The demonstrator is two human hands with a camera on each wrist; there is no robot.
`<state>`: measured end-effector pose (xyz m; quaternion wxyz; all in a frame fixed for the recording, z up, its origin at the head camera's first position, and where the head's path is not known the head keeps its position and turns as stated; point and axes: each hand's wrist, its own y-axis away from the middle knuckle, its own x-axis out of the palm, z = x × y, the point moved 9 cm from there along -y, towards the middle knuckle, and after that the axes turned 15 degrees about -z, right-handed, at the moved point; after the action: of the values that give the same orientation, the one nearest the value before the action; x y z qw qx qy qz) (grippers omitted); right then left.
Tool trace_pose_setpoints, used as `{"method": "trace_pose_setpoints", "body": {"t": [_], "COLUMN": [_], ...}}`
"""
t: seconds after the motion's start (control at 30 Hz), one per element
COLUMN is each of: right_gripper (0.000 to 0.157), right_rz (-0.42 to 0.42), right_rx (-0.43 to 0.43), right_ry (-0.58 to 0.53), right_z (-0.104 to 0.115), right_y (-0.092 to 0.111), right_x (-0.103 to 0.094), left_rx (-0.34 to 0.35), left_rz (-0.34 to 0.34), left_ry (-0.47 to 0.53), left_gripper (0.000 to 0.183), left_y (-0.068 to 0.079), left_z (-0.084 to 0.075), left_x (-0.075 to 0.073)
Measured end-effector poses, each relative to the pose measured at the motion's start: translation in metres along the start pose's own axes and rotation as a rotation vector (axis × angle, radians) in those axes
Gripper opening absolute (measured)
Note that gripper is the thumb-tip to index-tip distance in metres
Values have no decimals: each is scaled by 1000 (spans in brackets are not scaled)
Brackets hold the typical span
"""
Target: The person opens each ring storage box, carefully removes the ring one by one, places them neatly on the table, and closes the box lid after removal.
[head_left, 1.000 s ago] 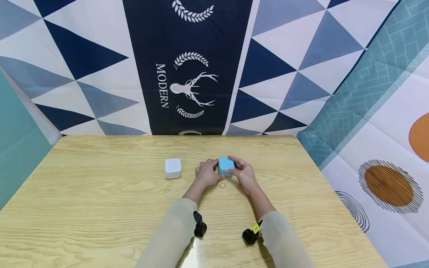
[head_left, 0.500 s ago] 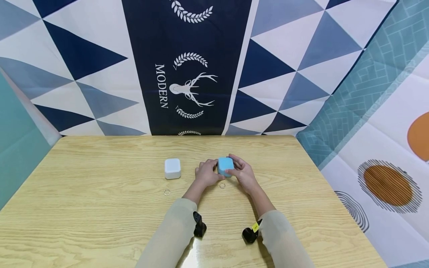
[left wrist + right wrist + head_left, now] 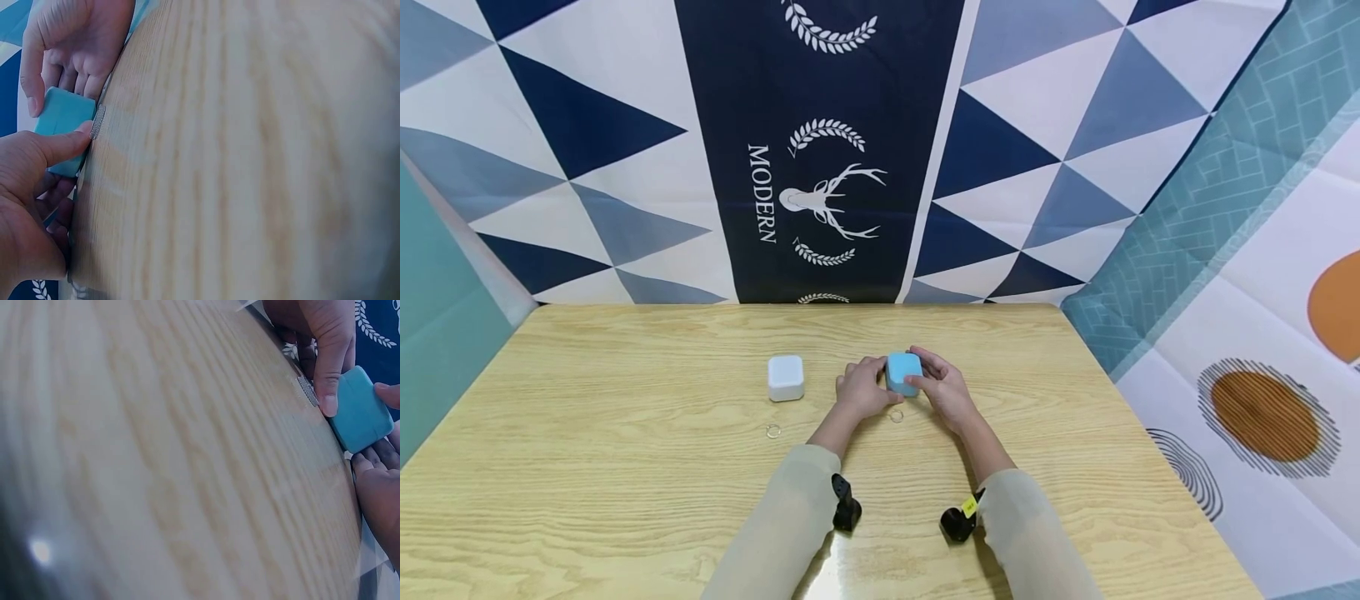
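Note:
A small light-blue ring box (image 3: 903, 367) with rounded corners stands on the wooden table between my two hands, its lid down. My left hand (image 3: 861, 390) grips its left side, thumb along the lower front. From the right, my right hand (image 3: 945, 392) holds it with the thumb on the front face and the fingers behind. Right in front of the box lies a thin ring (image 3: 897, 416); its sparkling band (image 3: 97, 121) shows beside the left thumb in the left wrist view. The right wrist view shows the front of the box (image 3: 361, 415) upright between both thumbs.
A white box (image 3: 786, 377) of similar shape stands to the left of my left hand. Nearer to me on that side lies a second thin ring (image 3: 772, 431). The wooden table (image 3: 625, 467) ends at a patterned cloth backdrop (image 3: 820, 275).
A second ago a seam showed between the blue box's lid and base; now the lid sits lower and the seam no longer shows. Both hands have stayed in place around it.

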<state>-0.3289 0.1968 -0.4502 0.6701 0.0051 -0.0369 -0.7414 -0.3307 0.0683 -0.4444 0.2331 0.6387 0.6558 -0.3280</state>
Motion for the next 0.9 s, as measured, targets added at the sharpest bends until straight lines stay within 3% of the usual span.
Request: {"method": "trace_pose_setpoints", "body": {"t": [0.5,0.9], "right_gripper": [63,58], "right_rz": [-5,-69], "right_rx": [30,18], "right_ry": [-48,-72], "right_z": [-5,-3], "right_y": [-5,-5], "right_x": [0,-7], "left_rx": [-29,-69], "left_rz": [-1,12], "left_ry": [79,272], "left_gripper": [75,70], "left_y": [-1,-4], "left_z": [4,7], "left_x": [-1,-4]}}
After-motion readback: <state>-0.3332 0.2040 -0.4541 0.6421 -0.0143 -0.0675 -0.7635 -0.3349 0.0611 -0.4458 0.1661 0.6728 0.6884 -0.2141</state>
